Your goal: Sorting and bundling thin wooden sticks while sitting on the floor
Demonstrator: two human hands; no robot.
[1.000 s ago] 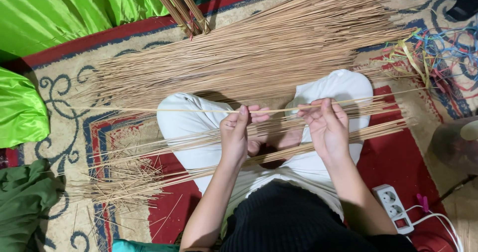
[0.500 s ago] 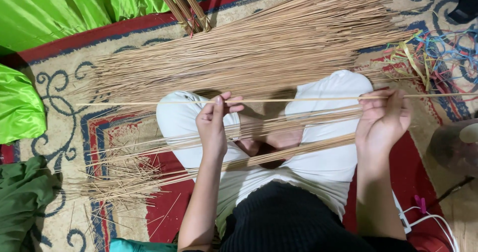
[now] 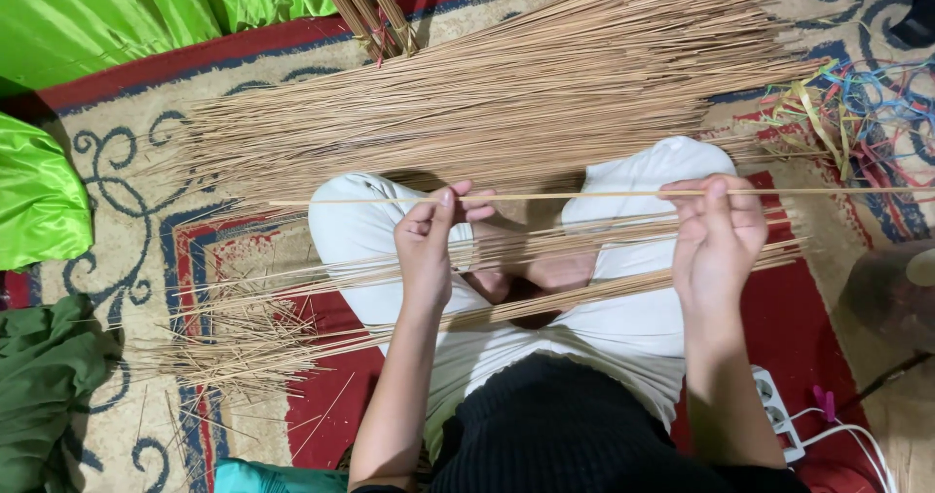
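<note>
Patterned red, cream and blue carpet (image 3: 117, 191) covers the floor, with bright green fabric (image 3: 39, 191) at the left edge of the frame and a person seated cross-legged in white trousers (image 3: 623, 327) at centre.

Position of the work: one long, thin, straw-coloured stick (image 3: 575, 197) runs level across the middle of the frame, held clear above the lap. The left hand (image 3: 429, 249) pinches it between thumb and fingertips at centre-left; the right hand (image 3: 719, 228) pinches it at centre-right, fingers curled together around it. Both grips are closed on the stick.

A broad fan of similar tan sticks (image 3: 506, 94) lies on the carpet across the upper half of the frame. A smaller loose batch (image 3: 292, 308) lies across the knees toward the lower left. Coloured plastic strips (image 3: 857, 103) sit at the upper right; a white power strip (image 3: 779, 415) lies lower right.

Handling guidance (a judgement from the posture):
1. Keep the hands well apart so the stick stays straight.
2. Grip lightly; such thin material probably snaps under bending.
3. Hold it clear of the lap batch to avoid tangling.
</note>
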